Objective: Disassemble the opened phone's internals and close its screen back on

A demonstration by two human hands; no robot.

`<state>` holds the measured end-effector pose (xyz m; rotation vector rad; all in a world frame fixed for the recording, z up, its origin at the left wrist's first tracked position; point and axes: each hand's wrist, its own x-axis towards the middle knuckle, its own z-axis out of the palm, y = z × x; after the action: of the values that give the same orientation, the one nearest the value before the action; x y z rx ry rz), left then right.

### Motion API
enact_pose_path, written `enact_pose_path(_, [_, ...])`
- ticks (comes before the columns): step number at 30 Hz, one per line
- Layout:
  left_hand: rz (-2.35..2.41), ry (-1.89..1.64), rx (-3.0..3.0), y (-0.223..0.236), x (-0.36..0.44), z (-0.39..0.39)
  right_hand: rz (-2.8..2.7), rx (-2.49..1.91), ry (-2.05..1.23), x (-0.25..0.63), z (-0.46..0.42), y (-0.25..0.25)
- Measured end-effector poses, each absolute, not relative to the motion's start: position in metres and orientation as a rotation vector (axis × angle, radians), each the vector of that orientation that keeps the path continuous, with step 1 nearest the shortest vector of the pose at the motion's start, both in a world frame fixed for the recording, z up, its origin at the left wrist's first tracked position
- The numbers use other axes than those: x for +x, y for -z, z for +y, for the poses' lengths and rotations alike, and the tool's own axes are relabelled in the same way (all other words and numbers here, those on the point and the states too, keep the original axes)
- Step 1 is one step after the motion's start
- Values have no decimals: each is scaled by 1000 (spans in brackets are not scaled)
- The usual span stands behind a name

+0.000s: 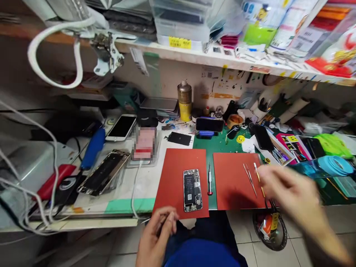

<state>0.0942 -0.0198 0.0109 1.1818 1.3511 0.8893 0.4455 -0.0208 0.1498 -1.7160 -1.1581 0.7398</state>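
Observation:
An opened phone point(192, 191) lies face up on the left red mat point(178, 163), its black battery and circuit board showing. My left hand point(159, 234) hovers by the mat's lower left edge, its fingers curled in and nothing visible in them. A screwdriver point(210, 180) with a red end rests between the two mats. Tweezers point(249, 178) lie on the right red mat point(230, 178). At that mat's right edge is a slim gold-coloured tool point(261, 187). Beside it, my right hand point(286, 191) is blurred by motion; whether it touches or grips the tool cannot be told.
To the left are a dismantled phone part point(104, 172), a white phone point(121, 127) and a cable point(135, 189). A spray can point(184, 100) stands at the back. A blue bottle point(324, 166) lies at right. A crowded shelf point(222, 59) overhangs the bench.

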Motion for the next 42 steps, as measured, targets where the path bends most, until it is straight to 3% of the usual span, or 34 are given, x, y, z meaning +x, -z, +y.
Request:
enact_pose_path(3, [1309, -923, 1020, -8, 97, -5, -1350, -1786, -912, 364, -48, -61])
enact_pose_path(7, [1237, -887, 905, -4, 103, -2, -1584, -1892, -571, 294, -52, -14])
enact_pose_path(15, [1321, -927, 1103, 0, 97, 5, -1688, -2290, -33, 297, -20, -13])
enact_pose_path(25, [1371, -744, 1496, 7, 90, 28, -1723, -2396, 11, 319, 10, -7])
enact_pose_path(36, [1353, -667, 1599, -1, 105, 47, -1743, -2356, 282, 431, -10, 3])
enact_pose_path(42, [1427, -790, 1731, 0, 106, 61, -1701, -2129, 200, 381, -29, -10])
